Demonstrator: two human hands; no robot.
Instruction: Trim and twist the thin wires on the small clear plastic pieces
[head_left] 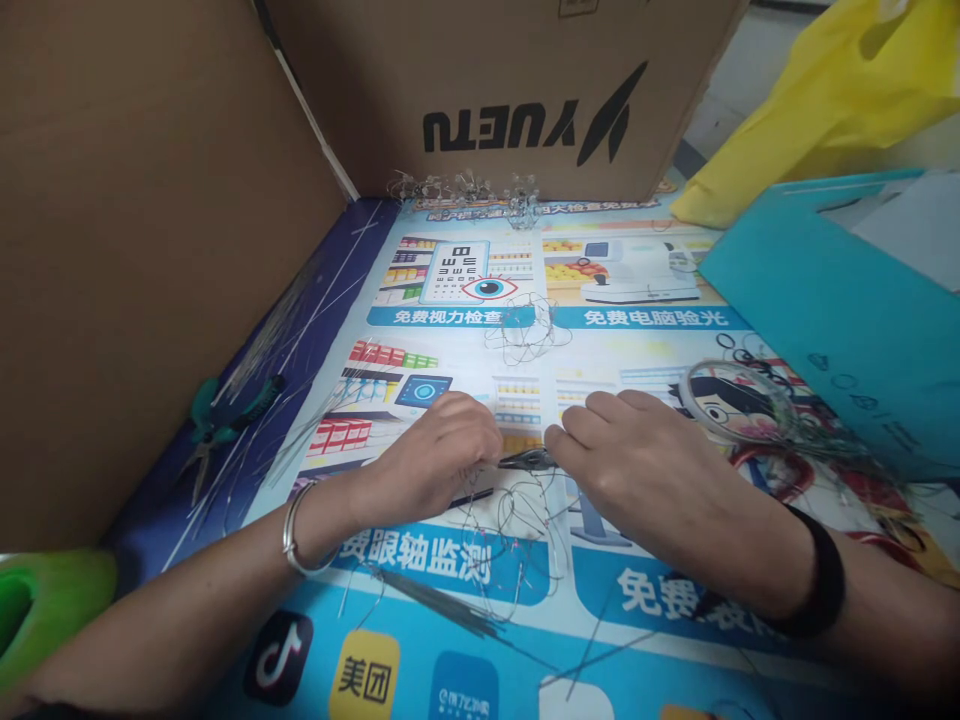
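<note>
Slim dark metal pliers (pixel 531 459) were gripped in the closed right hand (pixel 630 450), their tip directed at the left hand (pixel 446 450), whose curled fingers were pinched on an openwork tangle of thin silvery wire (pixel 514 535) between and below both hands. Around it were set a straight grey wire bundle (pixel 442 602) in front, a round wire ring (pixel 536 325) behind, and teal-handled cutters (pixel 225 415) to the left. The blue-and-white printed sheet (pixel 517 385), visible between hands and ring, was bounded left and rear by brown cardboard panels (pixel 150 230), and at right by a turquoise box (pixel 825 290).
</note>
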